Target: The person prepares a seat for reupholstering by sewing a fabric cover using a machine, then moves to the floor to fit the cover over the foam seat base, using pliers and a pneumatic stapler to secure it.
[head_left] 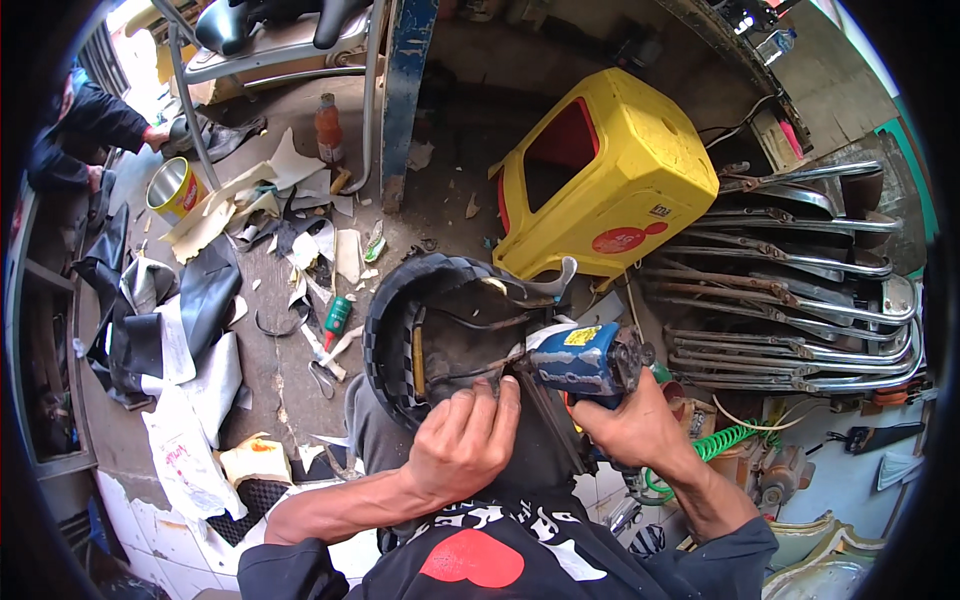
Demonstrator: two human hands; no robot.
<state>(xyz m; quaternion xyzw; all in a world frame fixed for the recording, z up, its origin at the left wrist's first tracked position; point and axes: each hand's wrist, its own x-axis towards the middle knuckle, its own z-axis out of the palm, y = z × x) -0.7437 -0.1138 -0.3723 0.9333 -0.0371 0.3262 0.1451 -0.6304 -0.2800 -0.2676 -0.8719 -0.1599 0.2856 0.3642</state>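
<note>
My right hand [612, 415] is closed round the grip of a blue pneumatic staple gun [575, 360], whose nose points left over the inside of a round, hollow piece with black checkered covering [385, 365]. My left hand [470, 435] has its fingers curled at the near side of that piece, close below the gun's nose; what they pinch is too small to make out. A thin dark cord or rod [460, 375] runs across the piece's inside, which rests over my lap.
A yellow plastic box [640, 190] stands ahead. Stacked chrome chair frames [780, 295] fill the right, near a green coiled hose [715, 450]. Scraps [200, 330], a tin [182, 205], bottle [328, 135] and glue tube [336, 315] lie or stand left. Another person's hand [155, 135] is upper left.
</note>
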